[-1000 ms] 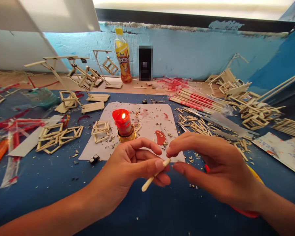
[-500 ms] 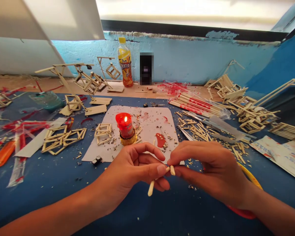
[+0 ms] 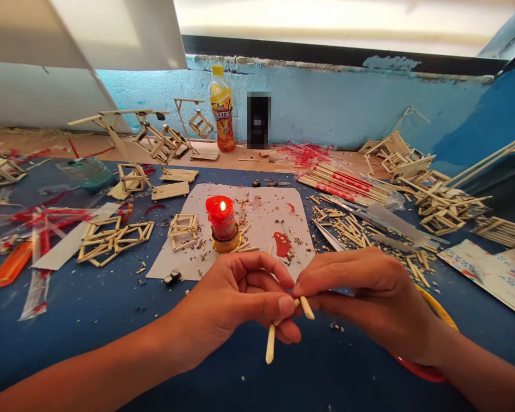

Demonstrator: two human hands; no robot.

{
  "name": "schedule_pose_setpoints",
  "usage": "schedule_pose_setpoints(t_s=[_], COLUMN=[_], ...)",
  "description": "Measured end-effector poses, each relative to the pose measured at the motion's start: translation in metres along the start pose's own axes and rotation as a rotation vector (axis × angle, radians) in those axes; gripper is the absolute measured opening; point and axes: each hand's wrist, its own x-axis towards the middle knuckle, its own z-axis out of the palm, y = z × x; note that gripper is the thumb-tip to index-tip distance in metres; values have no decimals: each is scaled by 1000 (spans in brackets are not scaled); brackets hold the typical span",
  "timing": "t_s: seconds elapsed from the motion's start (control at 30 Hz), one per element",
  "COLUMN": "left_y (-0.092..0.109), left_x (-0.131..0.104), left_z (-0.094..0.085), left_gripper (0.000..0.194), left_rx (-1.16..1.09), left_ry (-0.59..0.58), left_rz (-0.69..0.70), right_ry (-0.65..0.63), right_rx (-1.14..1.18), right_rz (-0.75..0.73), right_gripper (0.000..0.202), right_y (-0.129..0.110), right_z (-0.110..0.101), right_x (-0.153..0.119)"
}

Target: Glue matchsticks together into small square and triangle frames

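Note:
My left hand [image 3: 257, 292] is closed on a small piece made of wooden sticks [image 3: 270, 343], one stick pointing down below the fingers. My right hand [image 3: 347, 286] pinches a short stick [image 3: 306, 308] against that piece, its fingertips meeting those of my left hand. How the sticks join is hidden by the fingers. Beyond my left hand, a lit red candle [image 3: 221, 220] stands in a gold holder on a white sheet [image 3: 261, 197]. A small stick frame [image 3: 183, 232] lies just left of the candle.
Stick frames [image 3: 114, 240] lie at left near plastic wrappers. Cut sticks [image 3: 347, 226], scissors and stick packs [image 3: 343, 183] lie at right. Behind stands a drink bottle [image 3: 222, 111]. A yellow and red rim [image 3: 438, 306] shows behind my right wrist.
The stick piece has tilted and come slightly lower and to the right; more of both stick ends shows. My hands stay together, and the whole view has shifted a little.

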Motion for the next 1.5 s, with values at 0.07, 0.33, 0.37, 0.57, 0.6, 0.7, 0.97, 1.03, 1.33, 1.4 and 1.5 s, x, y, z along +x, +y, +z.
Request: schedule_pose_setpoints(t_s=[0.07,0.33,0.37,0.57,0.6,0.7,0.97,1.03,1.33,1.4,1.5], left_y=[0,1,1,2,2,3,14,14,-12,-15,-17], left_x=[0,-1,-1,-4,-4,-5,-29,-39,-56,-56,-54], left_z=[1,2,2,0,0,-1,-5,-9,-34,-33,-28], left_gripper=[15,17,17,17,15,8,8,10,20,21,19], left_rx=[-4,-20,-8,56,72,134,381,512,533,469,395], left_ry=[17,10,8,36,41,102,336,381,420,388,354], left_rz=[10,80,85,112,110,109,409,415,179,178,192], right_ry=[23,120,137,303,306,297,-26,-125,-589,-661,-704], right_rx=[1,46,28,-360,-455,-688,-950,-974,-1104,-1103,-1087], right_rz=[30,88,82,87,88,113,134,86,-262,-318,-352], right_gripper=[11,12,7,41,37,13,21,18,22,24,25], right_y=[0,3,2,0,2,11,24,25,26,26,29], right_z=[0,-1,-1,-11,-14,-22,-21,-16,-6,-7,-9], right_x=[-1,-1,-1,-2,-1,2,6,10,68,78,86])
